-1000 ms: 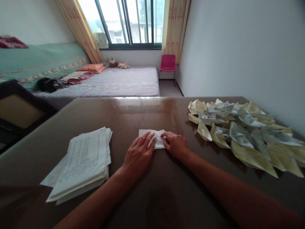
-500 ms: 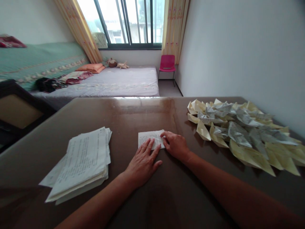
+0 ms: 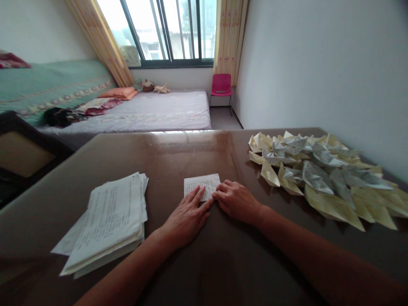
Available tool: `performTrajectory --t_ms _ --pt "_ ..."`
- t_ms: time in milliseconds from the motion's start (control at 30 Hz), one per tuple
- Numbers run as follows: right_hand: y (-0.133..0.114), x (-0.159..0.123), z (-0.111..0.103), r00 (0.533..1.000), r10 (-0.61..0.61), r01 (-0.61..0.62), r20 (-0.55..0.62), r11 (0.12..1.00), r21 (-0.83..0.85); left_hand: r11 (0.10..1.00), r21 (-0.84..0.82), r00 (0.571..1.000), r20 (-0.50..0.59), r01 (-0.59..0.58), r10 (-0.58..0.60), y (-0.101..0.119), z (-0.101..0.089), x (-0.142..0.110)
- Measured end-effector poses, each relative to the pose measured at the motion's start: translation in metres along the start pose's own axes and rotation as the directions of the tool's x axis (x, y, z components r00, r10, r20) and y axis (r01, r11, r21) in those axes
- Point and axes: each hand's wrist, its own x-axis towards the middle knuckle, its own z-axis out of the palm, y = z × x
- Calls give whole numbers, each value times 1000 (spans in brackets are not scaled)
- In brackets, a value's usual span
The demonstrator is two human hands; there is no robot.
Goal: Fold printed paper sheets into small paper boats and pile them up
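A small folded sheet of printed paper (image 3: 208, 180) lies flat on the brown table (image 3: 153, 165) in front of me. My left hand (image 3: 188, 214) rests on its lower left part, fingers stretched out and lying flat. At the paper's lower right corner is my right hand (image 3: 236, 199), its fingers curled and pressed together at the edge. The right fingertips cover that corner, so the exact grip there is partly hidden.
A stack of printed sheets (image 3: 108, 216) lies on the left of the table. Many folded paper boats (image 3: 315, 176), yellowish and white, crowd the right side. Beyond the table are a bed (image 3: 168, 108), a pink chair (image 3: 221, 85) and a dark-framed chair (image 3: 25, 153).
My right hand has slid down along the paper's right edge to its lower corner, with its fingers more curled. My left fingers have drawn closer together. The view has shifted slightly.
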Motion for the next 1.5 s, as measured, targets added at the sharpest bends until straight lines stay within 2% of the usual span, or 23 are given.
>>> performTrajectory --t_ms 100,300,500,633,800,933,1067,1200,1400,1500 --pt "3 -3 -6 999 -18 19 39 999 -35 998 55 1000 15 1 -2 -3 -9 1" --pt "2 -2 -10 997 -24 30 69 995 -92 966 249 995 54 72 -88 -4 -21 -1" --pt "5 -1 -1 1000 13 -11 12 994 -112 947 308 993 50 90 -111 -7 -21 -1" --pt "5 0 1 999 9 -13 -36 991 -132 943 325 996 25 68 -80 -9 -21 -1" --pt "11 0 4 994 -3 -8 -107 995 -100 937 348 993 -118 41 1 -21 -17 -3" --pt "19 0 7 975 -32 11 -220 995 -98 935 353 961 -263 16 83 -27 -12 -2" --pt "16 -1 5 937 -134 111 -323 990 -87 919 393 949 -297 21 105 -27 -14 -2" --pt "8 -3 2 879 -241 245 -412 969 -45 912 394 949 -315 113 18 -32 -16 -2" --pt "13 -4 2 876 -354 384 -328 923 29 948 317 928 -349 -12 128 -39 -8 -1" --pt "16 -4 3 873 -388 425 -297 903 69 943 332 933 -336 -9 127 -40 -6 1"
